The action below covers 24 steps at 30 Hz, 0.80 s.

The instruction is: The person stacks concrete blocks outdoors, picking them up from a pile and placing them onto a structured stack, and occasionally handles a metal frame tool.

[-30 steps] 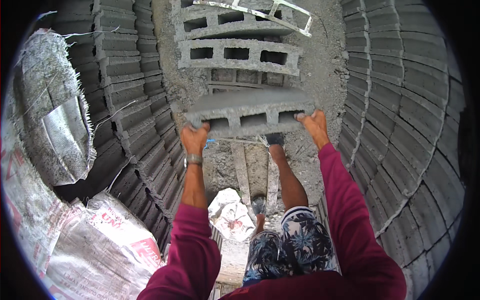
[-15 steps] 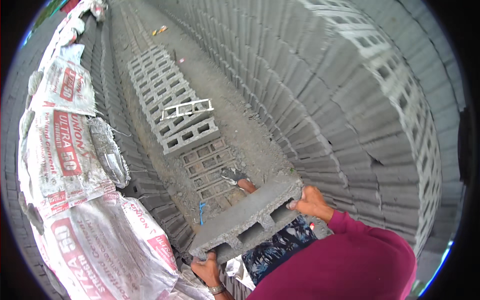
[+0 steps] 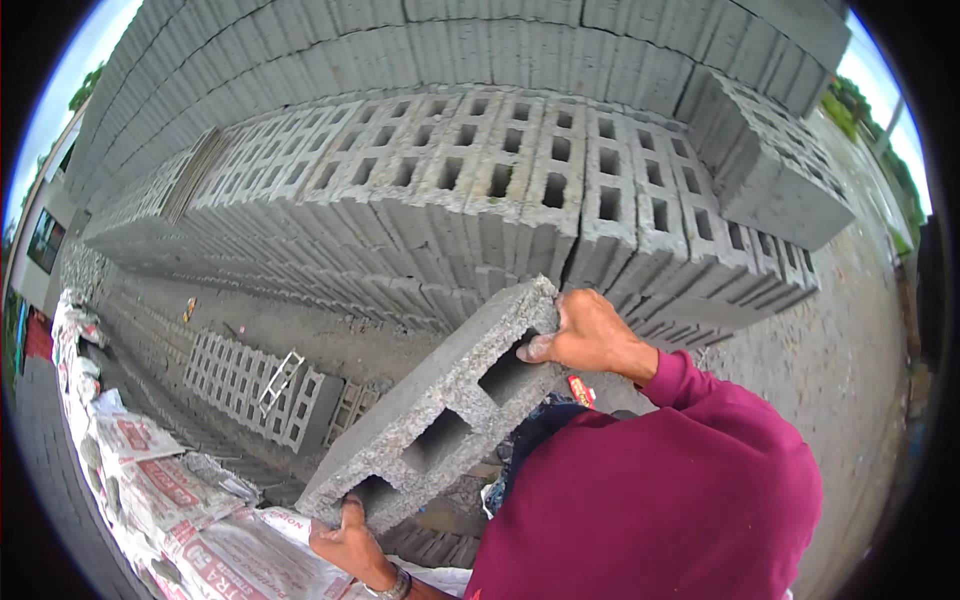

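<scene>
A grey hollow concrete block is held up in front of my body, tilted so its right end is higher than its left. My right hand grips the upper right end, with the thumb hooked into the end hollow. At the lower left end, my left hand has its thumb at another hollow; its remaining fingers are hidden beneath the block. Both hands are closed on the block, which hangs clear of the stacks.
Ahead runs a long stack of hollow blocks, backed by a taller block wall. More blocks sit on its right end. A row of blocks lies on the ground at left, a pale ladder-like frame on it. Cement sacks line the left.
My view has swung right toward the long stack. The block has been raised and tilted more steeply, its right end lifted, with both hands still gripping it.
</scene>
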Tool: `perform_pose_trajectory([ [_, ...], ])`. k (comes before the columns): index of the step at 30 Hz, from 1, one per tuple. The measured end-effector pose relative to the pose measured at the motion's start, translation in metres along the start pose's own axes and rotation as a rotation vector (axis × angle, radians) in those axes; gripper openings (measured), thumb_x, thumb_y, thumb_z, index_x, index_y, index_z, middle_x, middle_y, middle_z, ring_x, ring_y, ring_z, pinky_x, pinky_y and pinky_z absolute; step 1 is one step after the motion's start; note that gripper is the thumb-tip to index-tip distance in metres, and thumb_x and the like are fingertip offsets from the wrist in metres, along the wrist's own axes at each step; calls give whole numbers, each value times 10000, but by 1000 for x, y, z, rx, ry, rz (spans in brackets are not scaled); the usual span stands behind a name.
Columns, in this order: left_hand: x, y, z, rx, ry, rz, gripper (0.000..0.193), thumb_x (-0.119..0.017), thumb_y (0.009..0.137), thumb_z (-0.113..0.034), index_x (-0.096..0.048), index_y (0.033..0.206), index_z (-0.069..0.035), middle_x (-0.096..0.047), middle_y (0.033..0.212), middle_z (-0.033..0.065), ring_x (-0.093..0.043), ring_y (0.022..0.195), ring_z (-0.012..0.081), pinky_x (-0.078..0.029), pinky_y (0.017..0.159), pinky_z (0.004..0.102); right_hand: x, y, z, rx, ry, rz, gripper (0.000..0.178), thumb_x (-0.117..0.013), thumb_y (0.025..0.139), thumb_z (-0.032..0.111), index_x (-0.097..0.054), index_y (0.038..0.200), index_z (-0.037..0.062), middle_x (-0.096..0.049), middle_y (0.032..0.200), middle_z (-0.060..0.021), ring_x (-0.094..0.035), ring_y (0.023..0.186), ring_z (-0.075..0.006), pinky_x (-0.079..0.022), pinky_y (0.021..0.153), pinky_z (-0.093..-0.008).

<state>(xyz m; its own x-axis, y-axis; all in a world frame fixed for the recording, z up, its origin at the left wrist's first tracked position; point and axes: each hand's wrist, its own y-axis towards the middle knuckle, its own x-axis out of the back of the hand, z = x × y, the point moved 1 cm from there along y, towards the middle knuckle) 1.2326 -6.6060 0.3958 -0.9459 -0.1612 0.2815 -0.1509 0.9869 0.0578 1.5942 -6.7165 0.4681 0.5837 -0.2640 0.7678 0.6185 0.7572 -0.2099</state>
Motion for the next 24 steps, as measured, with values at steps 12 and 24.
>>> perform_pose_trajectory([
  [12, -174, -92, -142, -402, -224, 531, 267, -666, 763, 9, -652, 1000, 132, -684, 943, 112, -595, 819, 173, -484, 774, 328, 165, -143, -172, -108, 202, -651, 491, -848, 663, 343, -582, 588, -63, -472, 467, -119, -435, 449, -193, -396, 494, -400],
  [24, -387, -344, -251, -524, -258, 884, 215, -719, 729, -67, -567, 676, 75, -605, 665, 40, -488, 624, 100, -420, 554, 314, 362, -282, -377, -479, 86, -929, 371, -832, 714, 276, -601, 562, 28, -407, 499, 57, -341, 467, -48, -230, 420, -306],
])
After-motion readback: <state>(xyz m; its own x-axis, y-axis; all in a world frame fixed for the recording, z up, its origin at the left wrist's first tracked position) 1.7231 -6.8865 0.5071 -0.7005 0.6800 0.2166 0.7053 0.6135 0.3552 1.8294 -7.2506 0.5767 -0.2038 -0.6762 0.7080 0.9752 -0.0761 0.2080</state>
